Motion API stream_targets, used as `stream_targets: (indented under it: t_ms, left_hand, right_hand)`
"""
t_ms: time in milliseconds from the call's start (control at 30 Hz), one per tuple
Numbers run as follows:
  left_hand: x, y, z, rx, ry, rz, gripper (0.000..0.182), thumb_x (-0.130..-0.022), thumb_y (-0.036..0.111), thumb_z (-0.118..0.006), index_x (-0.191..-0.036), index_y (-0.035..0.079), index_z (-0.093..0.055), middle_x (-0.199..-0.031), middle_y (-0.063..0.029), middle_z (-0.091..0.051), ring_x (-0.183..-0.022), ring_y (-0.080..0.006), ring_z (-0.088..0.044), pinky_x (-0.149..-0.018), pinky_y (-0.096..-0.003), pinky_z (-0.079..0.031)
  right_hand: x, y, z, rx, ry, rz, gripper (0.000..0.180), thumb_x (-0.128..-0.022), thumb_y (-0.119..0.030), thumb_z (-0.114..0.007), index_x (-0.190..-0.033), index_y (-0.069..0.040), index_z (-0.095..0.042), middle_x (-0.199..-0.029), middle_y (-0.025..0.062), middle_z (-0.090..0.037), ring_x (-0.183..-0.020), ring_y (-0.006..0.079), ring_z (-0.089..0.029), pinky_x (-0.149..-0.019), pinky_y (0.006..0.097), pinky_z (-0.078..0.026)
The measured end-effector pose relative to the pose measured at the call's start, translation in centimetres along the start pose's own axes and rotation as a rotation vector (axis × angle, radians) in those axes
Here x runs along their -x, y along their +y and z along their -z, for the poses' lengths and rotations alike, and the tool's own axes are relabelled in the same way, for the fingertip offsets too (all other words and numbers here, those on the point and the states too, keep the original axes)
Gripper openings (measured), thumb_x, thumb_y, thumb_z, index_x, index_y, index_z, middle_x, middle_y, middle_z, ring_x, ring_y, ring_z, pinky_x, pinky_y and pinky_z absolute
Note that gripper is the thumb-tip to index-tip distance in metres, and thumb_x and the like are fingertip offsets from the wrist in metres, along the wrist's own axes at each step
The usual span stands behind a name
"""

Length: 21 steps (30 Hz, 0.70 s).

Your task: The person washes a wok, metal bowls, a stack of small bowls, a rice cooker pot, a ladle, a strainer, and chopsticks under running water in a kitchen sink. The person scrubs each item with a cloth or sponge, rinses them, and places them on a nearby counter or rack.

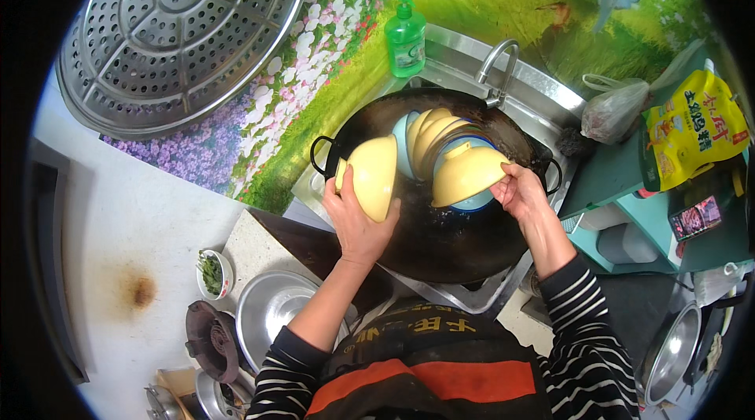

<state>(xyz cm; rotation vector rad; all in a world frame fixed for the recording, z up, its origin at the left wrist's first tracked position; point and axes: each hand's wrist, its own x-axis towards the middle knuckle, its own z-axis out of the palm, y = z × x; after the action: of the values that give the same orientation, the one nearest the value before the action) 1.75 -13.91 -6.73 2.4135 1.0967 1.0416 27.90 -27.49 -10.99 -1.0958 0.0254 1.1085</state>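
My left hand (361, 222) grips a yellow bowl (373, 178) tipped on its side, thumb and fingers around its base and rim. In my right hand (520, 191) is the rim of a second yellow bowl (469, 177), held upside down. Below both lies a wide dark wok (448, 249) with two loop handles, set over the sink. Several nested bowls (433, 137), yellow and light blue, lean in a row inside the wok. A light blue bowl (476, 202) shows partly beneath the right-hand bowl, which hides the rest of it.
A curved faucet (498, 66) rises behind the wok. Beside it stands a green pump bottle (406, 42). On the right, a teal shelf (613, 178) carries a yellow seasoning bag (696, 128). At lower left are a metal basin (265, 302) and a bowl of greens (213, 275).
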Motion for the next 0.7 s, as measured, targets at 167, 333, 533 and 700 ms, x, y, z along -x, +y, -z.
stream_targets:
  t_ms: [167, 333, 533, 700]
  left_hand:
    - [-0.1, 0.2, -0.5, 0.54, 0.017, 0.496, 0.075, -0.079, 0.038, -0.067, -0.134, 0.001, -0.032, -0.127, -0.0209, -0.029, -0.116, -0.033, -0.036, -0.1, -0.0406, -0.029]
    - [-0.3, 0.2, -1.2, 1.375, -0.038, 0.922, 0.057, -0.09, 0.046, -0.05, -0.13, 0.006, -0.042, -0.123, -0.0101, -0.051, -0.112, -0.0245, -0.05, -0.097, -0.0376, -0.038]
    - [-0.7, -1.5, 1.2, 1.603, 0.075, 0.91, 0.053, -0.095, 0.047, -0.033, -0.129, 0.008, -0.044, -0.129, -0.0085, -0.05, -0.118, -0.0256, -0.049, -0.098, -0.0406, -0.042]
    - [-1.6, -1.6, 1.2, 1.679, 0.083, 0.884, 0.051, -0.095, 0.044, -0.033, -0.129, 0.008, -0.044, -0.13, -0.0083, -0.05, -0.118, -0.0259, -0.049, -0.098, -0.0405, -0.041]
  right_hand:
    - [6.6, 1.9, -7.9, 0.773, -0.067, 0.647, 0.021, -0.089, -0.011, -0.045, -0.098, 0.005, -0.055, -0.087, 0.0178, -0.064, -0.08, 0.0254, -0.064, -0.068, 0.0386, -0.05]
    - [9.3, 5.1, -13.9, 1.488, -0.297, 0.85, 0.014, -0.087, -0.016, -0.05, -0.084, -0.003, -0.05, -0.079, 0.0188, -0.062, -0.077, 0.038, -0.06, -0.064, 0.043, -0.047]
    - [7.8, 5.7, -12.8, 0.871, -0.252, 0.908, 0.03, -0.088, -0.021, -0.056, -0.11, -0.001, -0.054, -0.105, 0.0196, -0.059, -0.099, 0.0313, -0.058, -0.086, 0.0349, -0.045]
    - [-0.9, 11.0, -3.9, 1.625, -0.08, 0.38, 0.07, -0.089, -0.039, -0.051, -0.139, 0.0, -0.022, -0.147, 0.0171, -0.019, -0.136, 0.031, -0.02, -0.109, 0.0426, -0.019]
